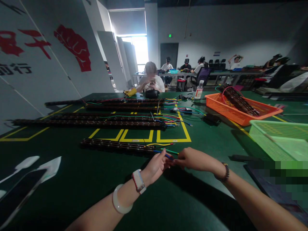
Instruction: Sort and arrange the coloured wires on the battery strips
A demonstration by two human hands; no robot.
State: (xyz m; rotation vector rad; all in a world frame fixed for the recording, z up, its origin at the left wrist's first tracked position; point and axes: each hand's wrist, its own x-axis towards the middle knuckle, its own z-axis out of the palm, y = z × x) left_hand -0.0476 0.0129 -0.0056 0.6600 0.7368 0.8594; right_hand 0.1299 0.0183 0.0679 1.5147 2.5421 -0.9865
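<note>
My left hand [157,165] pinches a blue wire [166,155] that comes out of the right end of a dark cable bundle [115,146]. My right hand [192,158] is closed at the wire's tip, its fingertips close to those of my left hand. The tip itself is hidden by the fingers. A green wire [172,151] and a yellow wire [162,144] with a small metal terminal stick out of the same bundle, just beyond my hands. The bundle lies flat on the green table [96,186].
Longer cable bundles [96,122] lie behind, across yellow tape outlines. An orange basket [221,114] with a bundle and a green basket [264,138] stand at the right. A phone [22,189] lies at the left. A person [150,80] sits across the table.
</note>
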